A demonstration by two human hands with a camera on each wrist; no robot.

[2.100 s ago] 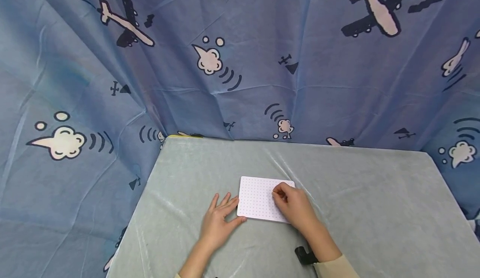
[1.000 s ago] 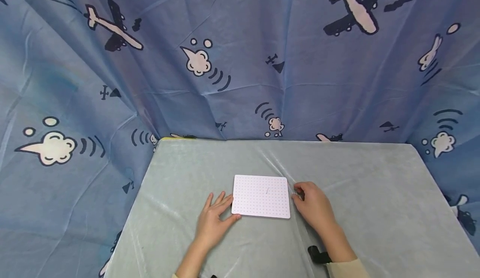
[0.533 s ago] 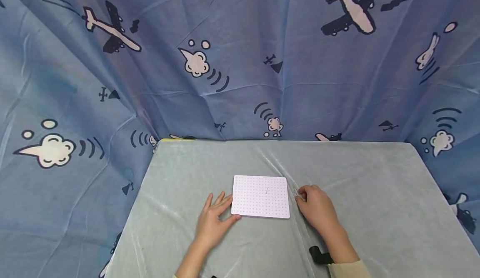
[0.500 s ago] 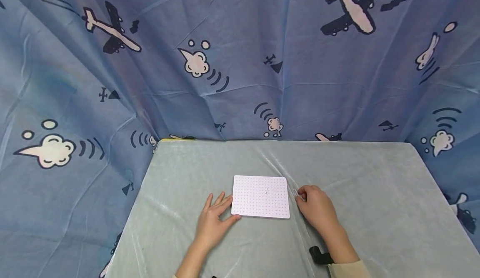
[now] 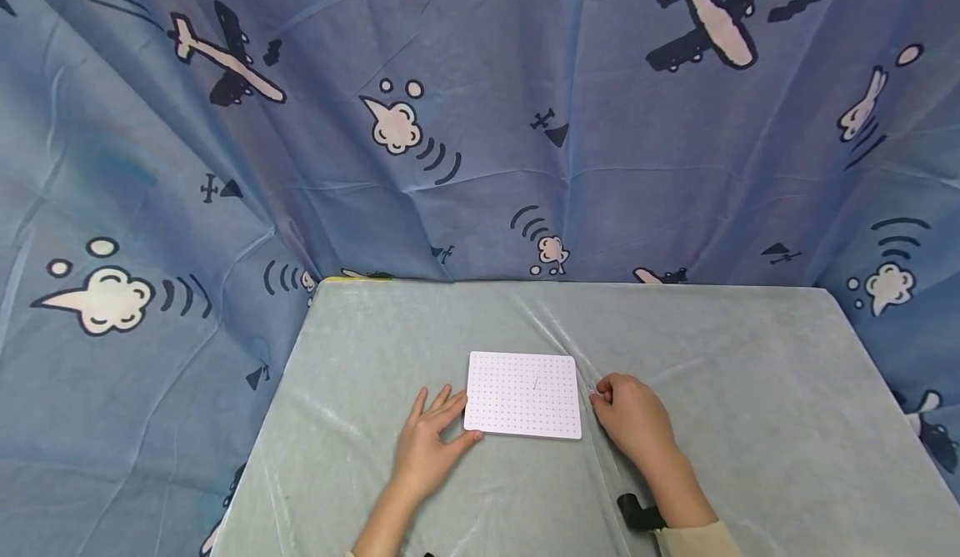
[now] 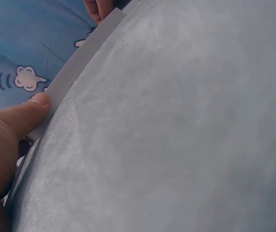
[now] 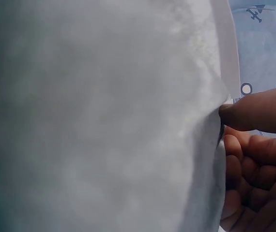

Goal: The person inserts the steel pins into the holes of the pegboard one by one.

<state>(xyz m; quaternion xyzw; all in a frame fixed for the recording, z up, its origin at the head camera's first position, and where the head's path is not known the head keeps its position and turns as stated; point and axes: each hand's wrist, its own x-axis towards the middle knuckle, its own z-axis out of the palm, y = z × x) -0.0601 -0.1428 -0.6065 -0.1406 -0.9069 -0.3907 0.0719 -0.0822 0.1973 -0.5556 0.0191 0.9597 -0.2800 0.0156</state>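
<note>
A white board with rows of small dots or holes lies flat on the cloth. One thin dark stick stands out from its surface, right of the middle. My left hand rests at the board's left front corner, fingers fairly straight and spread, thumb against the front edge. Just right of the board is my right hand, thumb and fingers curled close together on the cloth. Small shiny bits lie at its fingertips. Whether any bit is pinched is too small to tell. In the right wrist view, thumb and fingers nearly meet at a cloth fold.
A pale grey-green cloth covers the table, with creases running right of the board. Blue curtains printed with planes and clouds hang behind and at the left. A black device is strapped to my right wrist.
My right hand has left the board for the cloth at its right and now stays nearly still there. The thin stick shows where its fingers were. My left hand keeps its place.
</note>
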